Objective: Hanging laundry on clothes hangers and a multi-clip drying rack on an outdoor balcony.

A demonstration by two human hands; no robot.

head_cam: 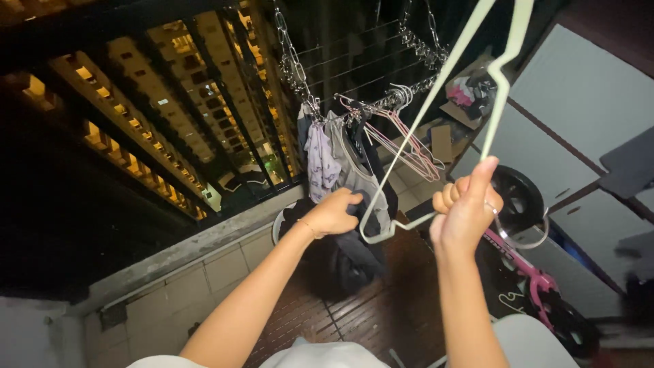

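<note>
- The right hand (466, 208) has its fingers closed around a pale green clothes hanger (436, 123), gripping it near the hook, with the frame rising up and away from the hand.
- The left hand (332, 212), just left of the hanger, has its fingers closed on a grey garment (355, 178).
- That garment hangs among other clothes and pink hangers (409, 146) on a chain (291, 61) beyond the green hanger.
- A pink scooter (528, 272) stands below the hanger, to its right.
</note>
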